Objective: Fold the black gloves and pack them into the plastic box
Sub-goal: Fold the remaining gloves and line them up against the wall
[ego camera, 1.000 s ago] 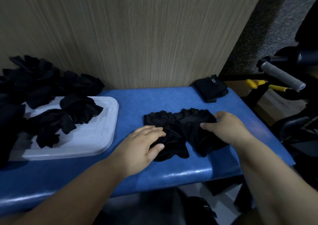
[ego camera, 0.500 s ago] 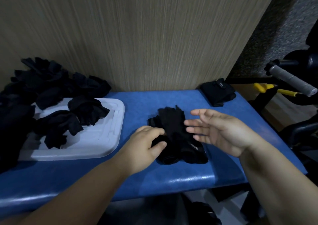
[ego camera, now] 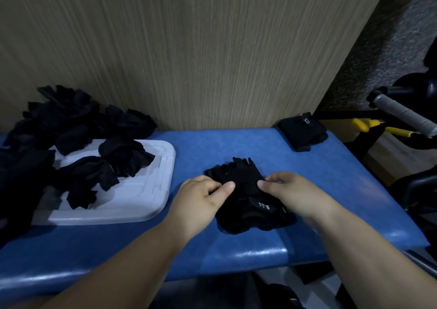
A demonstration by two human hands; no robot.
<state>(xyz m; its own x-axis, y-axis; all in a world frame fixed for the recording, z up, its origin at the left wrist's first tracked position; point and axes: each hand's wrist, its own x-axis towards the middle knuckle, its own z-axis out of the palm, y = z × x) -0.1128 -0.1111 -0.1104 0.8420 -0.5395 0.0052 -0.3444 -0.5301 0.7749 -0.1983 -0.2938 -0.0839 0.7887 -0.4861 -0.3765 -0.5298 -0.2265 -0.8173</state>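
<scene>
The stacked black gloves [ego camera: 246, 197] lie on the blue tabletop [ego camera: 331, 186], toward 5 o'clock in the view and close to its near edge, cuffs and a lettered strap toward the person, finger ends pointing to 12 o'clock. The left hand [ego camera: 198, 202] has its grip pinching the gloves' 9 o'clock edge between thumb and curled fingers; the right hand [ego camera: 290, 195] pinches the 3 o'clock edge the same way. The fold looks only begun. Trouble would likely come from the layers: if one grip pulls harder, the upper glove may slide off the lower and the bundle goes crooked. The padded cloth also looks springy, so it may open again once let go. A tug toward 6 o'clock could drag it over the edge. A folded pair [ego camera: 302, 131] sits at 2 o'clock, a loose glove pile [ego camera: 71, 124] at 9 o'clock spills onto the white plastic box [ego camera: 142, 204], which looks shallow; whether it is box or lid I cannot tell.
</scene>
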